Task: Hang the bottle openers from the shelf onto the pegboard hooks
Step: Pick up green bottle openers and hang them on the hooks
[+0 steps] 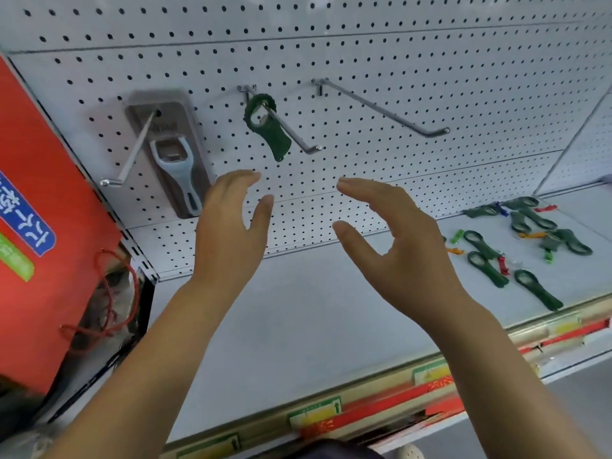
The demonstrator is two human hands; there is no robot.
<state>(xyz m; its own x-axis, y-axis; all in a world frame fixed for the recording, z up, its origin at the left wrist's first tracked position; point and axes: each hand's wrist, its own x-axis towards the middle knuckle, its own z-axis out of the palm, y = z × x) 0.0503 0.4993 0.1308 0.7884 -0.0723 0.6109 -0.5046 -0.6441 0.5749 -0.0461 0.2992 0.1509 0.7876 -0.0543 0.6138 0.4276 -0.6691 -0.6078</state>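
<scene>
- My left hand (228, 226) and right hand (397, 240) are nearest, both raised in front of the board with palms facing each other. The fingers are loose and hold nothing, and neither hand touches anything.
- The white pegboard (397, 61) fills the far wall behind them.
- The grey shelf (314, 319) runs below it, from near left to far right.
- A red paper bag (49, 193) with cord handles stands at the far left, outside the shelf.
- A price strip (331, 412) with red and green labels lines the shelf's near edge.
- A blister-packed grey opener (172, 154) hangs on the left hook (132, 154).
- A scatter of loose green bottle openers (530, 246) lies on the shelf at the right, well apart from my hands.
- The right hook (387, 109) juts out of the board above my right hand.
- The middle hook (294, 134) carries one hanging green bottle opener (268, 127), threaded through its ring close to the board, just above my left fingertips.
- Small coloured pieces (457, 236), red, orange, blue and bright green, lie among the loose openers; I cannot tell what they are.
</scene>
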